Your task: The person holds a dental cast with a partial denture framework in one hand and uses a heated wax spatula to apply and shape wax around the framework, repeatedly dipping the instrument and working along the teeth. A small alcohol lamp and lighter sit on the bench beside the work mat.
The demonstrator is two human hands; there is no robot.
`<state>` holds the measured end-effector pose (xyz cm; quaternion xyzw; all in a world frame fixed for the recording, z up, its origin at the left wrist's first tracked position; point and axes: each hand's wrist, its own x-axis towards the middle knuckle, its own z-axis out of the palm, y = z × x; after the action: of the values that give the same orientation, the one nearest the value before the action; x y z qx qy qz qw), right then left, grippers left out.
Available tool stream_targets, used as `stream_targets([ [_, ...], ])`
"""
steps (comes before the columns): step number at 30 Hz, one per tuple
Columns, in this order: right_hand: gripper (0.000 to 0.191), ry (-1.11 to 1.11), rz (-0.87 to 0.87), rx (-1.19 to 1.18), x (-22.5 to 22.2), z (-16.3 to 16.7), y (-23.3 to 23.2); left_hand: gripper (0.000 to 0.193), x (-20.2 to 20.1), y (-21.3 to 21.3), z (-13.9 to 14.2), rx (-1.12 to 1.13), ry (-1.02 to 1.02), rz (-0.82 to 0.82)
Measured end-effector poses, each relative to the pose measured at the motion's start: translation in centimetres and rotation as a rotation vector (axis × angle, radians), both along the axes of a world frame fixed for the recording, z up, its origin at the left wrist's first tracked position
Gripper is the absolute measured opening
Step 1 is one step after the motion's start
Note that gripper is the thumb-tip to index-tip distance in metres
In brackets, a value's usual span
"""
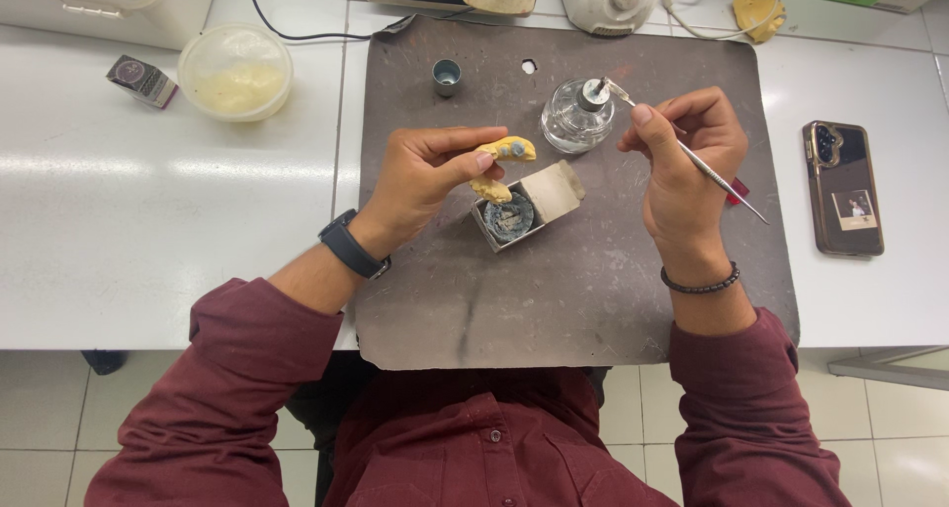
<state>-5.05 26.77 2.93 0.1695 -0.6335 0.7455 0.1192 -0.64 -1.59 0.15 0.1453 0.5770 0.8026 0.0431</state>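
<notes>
Left hand (pixel 420 176) fingers pinch 1 yellow cast (pixel 504 151) by its edges, above the small box (pixel 514 215). The cast looks light, stiff and brittle, so the rim is probably the safest hold. Right hand (pixel 682 161) fingers close like a pen grip on 1 thin metal tool (pixel 707 169), tip at the glass burner (pixel 576 119). Around them: 1 mat (pixel 593 299), 1 cap (pixel 447 75), 1 phone (pixel 843 188), 1 tub (pixel 235 70).

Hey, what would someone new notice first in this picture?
Probably the yellow dental cast pinched in the left hand at the centre of the dark mat. Next, the right hand holds a thin metal tool, its tip at the wick of the glass spirit lamp beside it.
</notes>
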Motion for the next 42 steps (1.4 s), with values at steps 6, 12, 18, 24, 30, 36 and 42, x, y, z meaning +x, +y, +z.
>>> stream_targets([
  [6,0.019,-0.004,-0.001,0.005,0.1,0.1,-0.1,0.033,0.1,0.1,0.0,0.005,-0.017,0.005],
  [12,0.019,0.009,0.000,0.030,0.1,0.1,-0.1,0.028,-0.1,0.2,-0.5,-0.035,0.024,0.021],
  [18,0.020,0.027,0.038,0.049,0.1,-0.2,-0.2,0.027,-0.5,0.5,-0.9,-0.184,0.001,0.099],
  [24,0.035,0.030,0.117,0.109,0.7,-0.3,-0.4,0.028,-0.5,0.8,-1.0,-0.241,-0.005,0.102],
  [30,0.037,0.172,0.242,0.375,1.5,0.2,-1.6,0.028,-0.5,0.9,-1.1,-0.235,0.003,0.108],
  [36,0.011,0.273,0.201,0.622,2.2,1.0,-2.8,0.030,-0.3,0.7,-0.8,-0.269,0.039,0.080],
  [42,0.020,0.363,0.195,0.660,2.5,1.2,-3.6,0.030,0.0,0.8,-0.6,-0.233,0.042,0.045],
])
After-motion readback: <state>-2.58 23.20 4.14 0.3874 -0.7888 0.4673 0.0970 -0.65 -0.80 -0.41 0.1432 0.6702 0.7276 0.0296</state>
